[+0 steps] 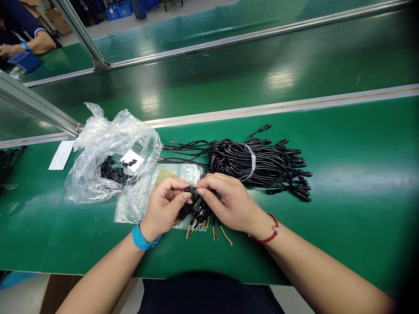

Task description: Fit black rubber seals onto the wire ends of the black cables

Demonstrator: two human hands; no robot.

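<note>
My left hand (pixel 165 205), with a blue band at its wrist, pinches a small black connector piece (pixel 187 189). My right hand (pixel 229 198) pinches the thin black cable (pixel 194 188) just to the right of that piece. Below and between the hands lie several short black leads with red and yellow wire ends (pixel 212 226), partly covered by my fingers. Behind my right hand rests a large coiled bundle of black cables (pixel 235 157), tied with a pale strap.
An open clear plastic bag (pixel 88 174) holds small black parts (pixel 113 172). A flat clear bag (pixel 131 205) with tiny brass-coloured pieces (pixel 165 175) lies beside it. A white paper slip (pixel 61 155) is at left, near a metal post (pixel 39 104). Across the bench, a co-worker's arm (pixel 41 42) shows.
</note>
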